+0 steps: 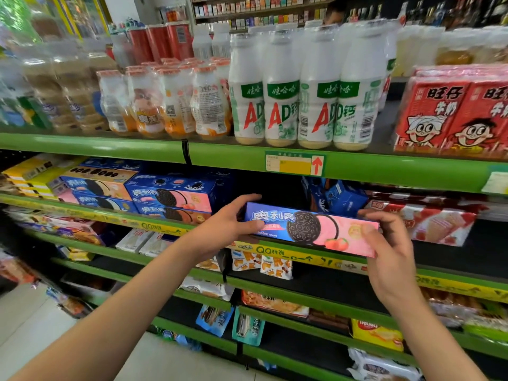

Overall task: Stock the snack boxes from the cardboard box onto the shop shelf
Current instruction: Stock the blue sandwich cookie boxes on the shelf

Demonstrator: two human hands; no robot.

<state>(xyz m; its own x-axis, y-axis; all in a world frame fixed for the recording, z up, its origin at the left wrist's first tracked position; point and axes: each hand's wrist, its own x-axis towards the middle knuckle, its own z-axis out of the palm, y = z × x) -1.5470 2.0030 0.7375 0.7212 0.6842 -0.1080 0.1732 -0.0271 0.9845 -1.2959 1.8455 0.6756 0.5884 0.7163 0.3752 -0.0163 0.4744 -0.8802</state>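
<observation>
Box: a long, flat cardboard Oreo box (312,229), glossy, blue at its left end and pink at its right, with a dark embossed cookie printed at the middle; it is lying lengthwise at the front lip of the second shelf (439,281), tilting slightly down to the right.
Left hand (228,225): gripping the box's blue end, thumb lying on the front face, fingers curling over the top edge.
Right hand (390,243): gripping the pink end, thumb on the front face, fingers wrapping behind.
Stack (171,198): matching rectangular Oreo boxes are sitting at 9 o'clock of the held box, piled two high on the same shelf, near but apart from it.
Packs (428,224): soft, shiny wafer wrappers are lying at 3 o'clock, just beside the right hand.
Bottles (299,89): smooth white plastic bottles with green labels are standing upright at 12 o'clock, on the shelf above.
Cartons (450,111): red, square-edged milk cartons are standing at 2 o'clock.
Shelf edge: green painted metal, with a yellow printed strip running along it.
</observation>
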